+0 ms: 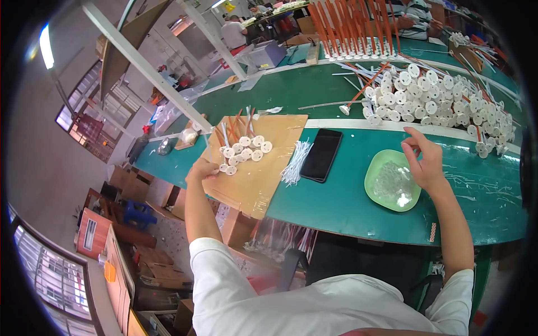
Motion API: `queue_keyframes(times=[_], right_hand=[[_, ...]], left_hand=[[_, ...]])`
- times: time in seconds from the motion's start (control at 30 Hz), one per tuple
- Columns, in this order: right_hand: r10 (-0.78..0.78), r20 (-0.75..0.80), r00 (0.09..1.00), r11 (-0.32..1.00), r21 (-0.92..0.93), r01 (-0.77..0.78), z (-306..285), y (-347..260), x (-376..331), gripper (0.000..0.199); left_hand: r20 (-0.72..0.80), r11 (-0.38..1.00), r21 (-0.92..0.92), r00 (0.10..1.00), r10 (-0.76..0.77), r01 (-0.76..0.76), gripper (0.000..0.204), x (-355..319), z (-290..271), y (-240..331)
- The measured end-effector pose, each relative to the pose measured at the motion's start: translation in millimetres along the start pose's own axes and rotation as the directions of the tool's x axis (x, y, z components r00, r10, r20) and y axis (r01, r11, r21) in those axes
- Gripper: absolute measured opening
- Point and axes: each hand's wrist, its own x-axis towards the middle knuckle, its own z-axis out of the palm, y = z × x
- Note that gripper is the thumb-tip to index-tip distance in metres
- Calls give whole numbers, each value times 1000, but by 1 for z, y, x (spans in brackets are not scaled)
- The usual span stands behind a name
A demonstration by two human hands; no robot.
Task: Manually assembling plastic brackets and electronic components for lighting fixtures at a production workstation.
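left hand (202, 168) grips the cardboard sheet's (263, 162) left edge; right hand (424, 162) hovers loosely open, empty, just right of the green plate (375, 168).

Long green workbench (347, 207) with white edge strip; white slanted frame bars (145, 67) above. Barred windows (84, 106) at left, a bright ceiling lamp (45, 47). Cardboard boxes (162, 196) and a blue stool (137, 213) on the speckled floor.

A black phone (321, 154) lies face up on the green bench (347, 207) between the two sets of fingers, a bundle of white ties (295, 162) just beside it, and orange rods (350, 25) (standing upright in white bases) rise well beyond them.
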Motion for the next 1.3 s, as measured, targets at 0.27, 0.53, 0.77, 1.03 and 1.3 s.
queue_keyframes(times=[0.27, 0.53, 0.77, 1.03, 1.3], right_hand=[[-122, -157, 980, 989, 68, 134, 9, 9, 9, 17], [-237, -119, 964, 966, -139, 220, -4, 5, 1, 12], [-206, -136, 969, 974, -119, 191, 3, 11, -2, 12], [-171, -252, 952, 983, -114, 146, -5, 8, 7, 11], [-352, -172, 920, 916, -266, 300, -10, -9, 14, 35]], left_hand=[[-88, 595, 801, 970, 225, -65, 53, 7, -23, 44], [-50, 488, 393, 512, 857, -779, 31, -72, 153, 261], [129, 203, 360, 264, 956, -910, 20, -109, 262, 355], [83, -9, 544, 43, 996, -839, 6, -123, 244, 374], [192, -259, 563, -181, 965, -785, 7, -222, 184, 366]])
